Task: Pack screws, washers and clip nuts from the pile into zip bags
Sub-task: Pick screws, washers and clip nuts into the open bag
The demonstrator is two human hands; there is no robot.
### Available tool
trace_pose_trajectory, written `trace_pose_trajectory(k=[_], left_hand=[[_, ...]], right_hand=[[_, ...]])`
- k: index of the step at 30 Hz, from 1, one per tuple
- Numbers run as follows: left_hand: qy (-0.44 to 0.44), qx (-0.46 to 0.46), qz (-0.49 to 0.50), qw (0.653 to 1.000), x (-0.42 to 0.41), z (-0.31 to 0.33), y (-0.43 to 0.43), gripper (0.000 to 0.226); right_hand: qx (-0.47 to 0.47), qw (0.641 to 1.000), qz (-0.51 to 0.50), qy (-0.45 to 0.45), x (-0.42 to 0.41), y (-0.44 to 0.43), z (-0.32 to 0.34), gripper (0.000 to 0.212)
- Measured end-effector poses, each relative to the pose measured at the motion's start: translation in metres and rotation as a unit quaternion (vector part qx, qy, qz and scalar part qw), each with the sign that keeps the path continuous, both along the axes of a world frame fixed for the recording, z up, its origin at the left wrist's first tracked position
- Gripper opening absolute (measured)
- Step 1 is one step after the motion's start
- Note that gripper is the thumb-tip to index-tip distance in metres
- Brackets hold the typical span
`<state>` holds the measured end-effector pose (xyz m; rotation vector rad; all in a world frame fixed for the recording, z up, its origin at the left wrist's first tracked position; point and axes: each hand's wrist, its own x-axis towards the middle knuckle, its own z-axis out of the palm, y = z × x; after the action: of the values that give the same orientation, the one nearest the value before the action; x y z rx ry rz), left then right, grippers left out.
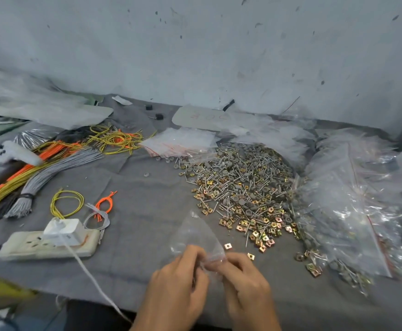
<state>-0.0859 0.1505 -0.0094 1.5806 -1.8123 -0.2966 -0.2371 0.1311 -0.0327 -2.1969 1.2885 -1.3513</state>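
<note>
Both the left grip (pixel 178 283) and right grip (pixel 245 280) pinch the zip bag (pixel 195 231) at its near edge.

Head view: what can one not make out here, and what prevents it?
All in the head view.
Mouth of the zip bag: hidden by the left hand and right hand pinching it; open or sealed is unclear.
Filled bags at right: cut off by the frame edge; their number is unknown.
Red writing on the white sheet: too faint to read.
</note>
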Motion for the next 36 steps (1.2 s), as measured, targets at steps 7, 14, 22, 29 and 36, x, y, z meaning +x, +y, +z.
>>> trace_pose_trajectory(k=[7,14,22,29,36], left_hand=[[-0.047,-0.131,-0.067,0.988,-0.004,0.007,0.001,0.026],[-0.058,-0.106,-0.067,0.99,0.006,-0.005,0.004,0.036],[-0.065,-0.171,0.001,0.983,0.049,-0.02,-0.037,0.017],[-0.137,-0.14,0.045,0.98,0.058,-0.038,-0.085,0.026],[-0.081,0.003,0.008,0.997,0.041,-0.053,-0.093,0.053]], right_hand=[[0.357,0.933,0.038,-0.005,-0.001,0.002,0.02,0.026],[0.528,0.764,0.07,-0.363,0.017,0.004,0.021,0.029],[0.433,0.851,0.162,-0.249,0.002,0.0,0.007,0.023],[0.218,0.951,-0.182,0.118,-0.06,-0.04,-0.018,0.014],[0.276,0.929,-0.137,0.206,-0.057,-0.05,-0.021,0.008]])
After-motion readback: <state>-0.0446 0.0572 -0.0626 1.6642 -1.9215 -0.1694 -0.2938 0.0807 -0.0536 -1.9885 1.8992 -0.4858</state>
